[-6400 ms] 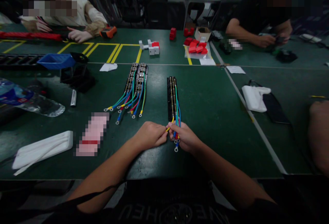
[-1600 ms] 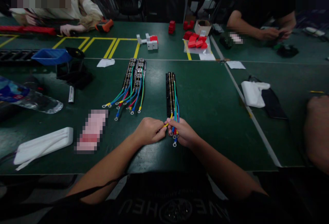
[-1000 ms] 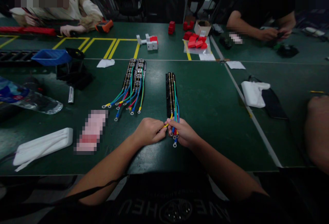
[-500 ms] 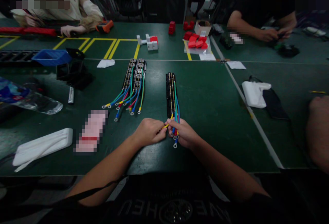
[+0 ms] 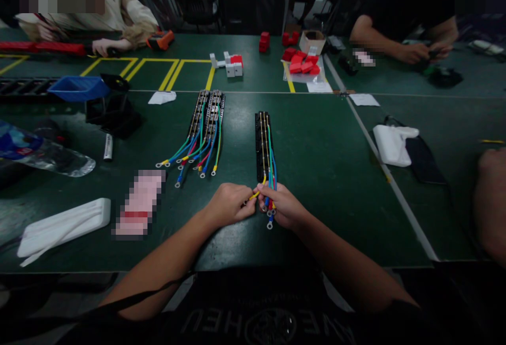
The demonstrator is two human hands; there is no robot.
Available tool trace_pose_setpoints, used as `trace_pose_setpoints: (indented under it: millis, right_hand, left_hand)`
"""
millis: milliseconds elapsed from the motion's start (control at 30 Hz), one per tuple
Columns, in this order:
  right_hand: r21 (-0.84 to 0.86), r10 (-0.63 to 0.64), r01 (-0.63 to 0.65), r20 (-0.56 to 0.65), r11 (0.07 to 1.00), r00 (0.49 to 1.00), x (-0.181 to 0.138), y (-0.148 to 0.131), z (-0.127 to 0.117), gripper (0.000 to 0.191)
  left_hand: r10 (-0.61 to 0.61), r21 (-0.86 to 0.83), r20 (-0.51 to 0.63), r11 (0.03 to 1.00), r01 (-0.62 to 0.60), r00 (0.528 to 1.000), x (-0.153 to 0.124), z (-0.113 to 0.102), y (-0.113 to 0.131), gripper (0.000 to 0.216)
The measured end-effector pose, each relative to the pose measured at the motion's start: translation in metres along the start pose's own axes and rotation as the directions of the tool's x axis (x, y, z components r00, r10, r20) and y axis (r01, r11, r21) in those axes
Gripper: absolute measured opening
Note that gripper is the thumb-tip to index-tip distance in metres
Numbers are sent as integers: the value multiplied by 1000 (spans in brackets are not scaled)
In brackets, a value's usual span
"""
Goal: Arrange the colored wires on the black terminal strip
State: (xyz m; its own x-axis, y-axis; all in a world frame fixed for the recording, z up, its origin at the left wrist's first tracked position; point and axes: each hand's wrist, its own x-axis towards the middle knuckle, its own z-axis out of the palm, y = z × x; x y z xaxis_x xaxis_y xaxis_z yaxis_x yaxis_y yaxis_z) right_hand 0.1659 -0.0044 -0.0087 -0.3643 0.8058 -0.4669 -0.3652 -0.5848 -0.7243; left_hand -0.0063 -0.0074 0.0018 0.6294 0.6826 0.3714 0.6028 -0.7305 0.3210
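Observation:
A long black terminal strip [image 5: 262, 144] with brass-coloured bars lies in front of me, its wires hanging toward me. My left hand [image 5: 232, 201] is closed, pinching the yellow wire [image 5: 254, 195] near its lug end. My right hand [image 5: 285, 205] is closed around the bundle of green, blue and red wires [image 5: 270, 192], its thumb at the yellow wire too. Ring lugs [image 5: 270, 225] stick out below the right hand's fingers. To the left, two similar wired strips [image 5: 205, 115] lie side by side, their coloured wires fanned toward me.
A pixelated pink object [image 5: 140, 202], white power bank-like block [image 5: 65, 227], marker [image 5: 108, 147], plastic bottle [image 5: 43, 150] and blue bin [image 5: 79, 87] are on the left. Red parts [image 5: 304, 65] lie at the back. A white device [image 5: 392, 145] is on the right. Two people sit opposite; an arm shows at right.
Both hands keep their hold on the wires, almost still. The view shifts very slightly; nothing else visibly changes.

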Motion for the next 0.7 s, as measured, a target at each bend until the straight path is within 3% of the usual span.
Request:
trace_pose_setpoints:
  millis: [700]
  right_hand:
    - [9, 16, -16, -2, 1000, 1000, 1, 0, -1, 20]
  left_hand:
    - [13, 40, -19, 999, -13, 1000, 0, 1, 0, 25]
